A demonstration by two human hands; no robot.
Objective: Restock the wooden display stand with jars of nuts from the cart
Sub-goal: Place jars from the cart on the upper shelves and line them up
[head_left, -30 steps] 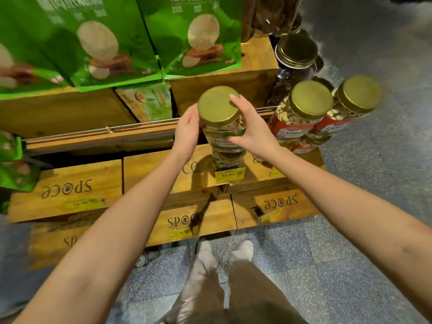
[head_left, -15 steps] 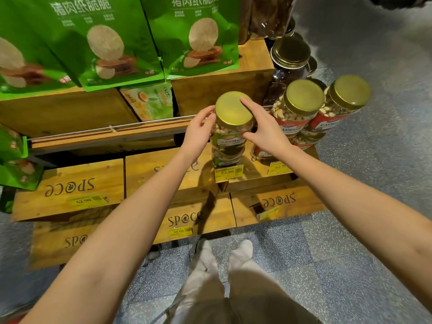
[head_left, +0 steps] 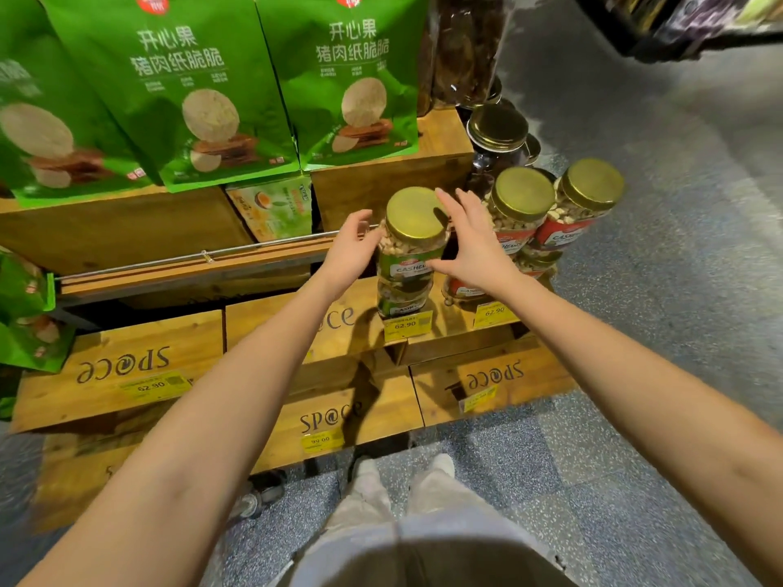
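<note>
jar (head_left: 413, 247) lower now, btwn hands (head_left: 351, 249) (head_left: 476, 252)

Warm, fairly even light from overhead. Soft sheen on the gold lid of the clear green-labelled plastic nut jar (head_left: 413, 230). Thin arm shadows on the light-brown wooden crates (head_left: 118, 400) below the jar. Far upper right of it: dark, smeared. Frame edges bow, wide-angle.

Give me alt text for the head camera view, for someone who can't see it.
A person's left hand and right hand flank a gold-lidded, green-labelled cashew jar stacked on a second jar on the wooden display stand. The right hand's fingers are spread. Red-labelled cashew jars stand to its right, green snack bags above.
</note>
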